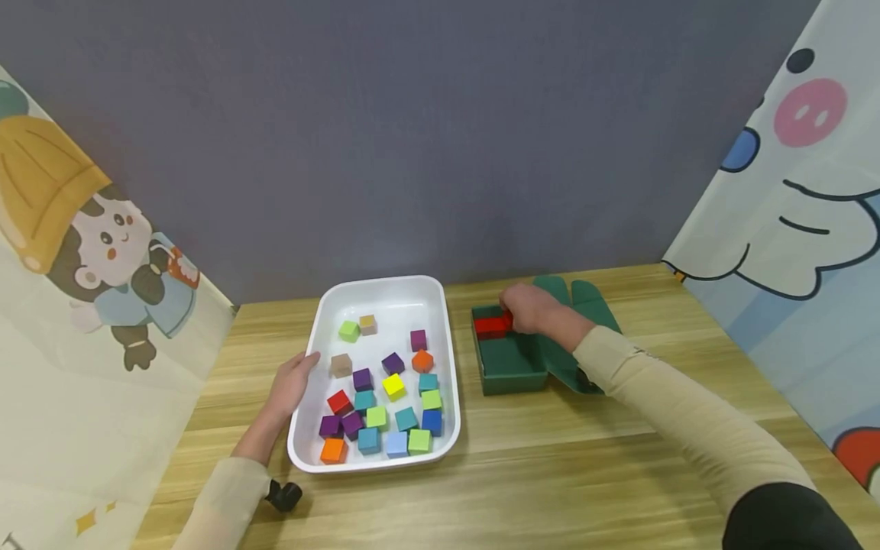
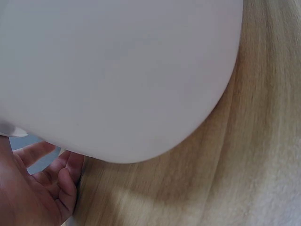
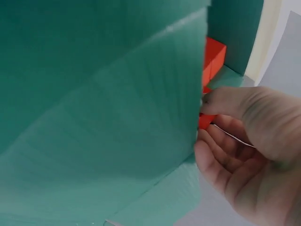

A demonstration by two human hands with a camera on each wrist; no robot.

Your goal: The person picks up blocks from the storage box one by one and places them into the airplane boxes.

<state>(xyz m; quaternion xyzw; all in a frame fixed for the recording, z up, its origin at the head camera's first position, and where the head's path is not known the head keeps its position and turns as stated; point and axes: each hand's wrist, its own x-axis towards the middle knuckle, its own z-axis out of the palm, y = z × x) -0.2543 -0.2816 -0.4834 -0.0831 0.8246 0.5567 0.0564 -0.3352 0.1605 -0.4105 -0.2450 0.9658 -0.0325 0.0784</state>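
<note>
My left hand [image 1: 289, 384] holds the left rim of a white tray [image 1: 400, 296], its thumb over the edge; the left wrist view shows the fingers below the rim. Many coloured cubes lie loose in the tray, mostly toward its near end. To the right stands an open green box [image 1: 513, 383]. My right hand [image 1: 535, 308] reaches into the box's far right corner and pinches a red cube [image 3: 207, 121]. More red cubes [image 1: 490, 328] sit beside it along the far side. The box's green lid partly hides the fingers' work in the right wrist view.
The box lid [image 1: 596, 307] is folded back to the right, under my right forearm. A grey panel [image 1: 440, 153] stands behind the wooden table [image 1: 522, 473]. Printed cartoon sheets hang at both sides.
</note>
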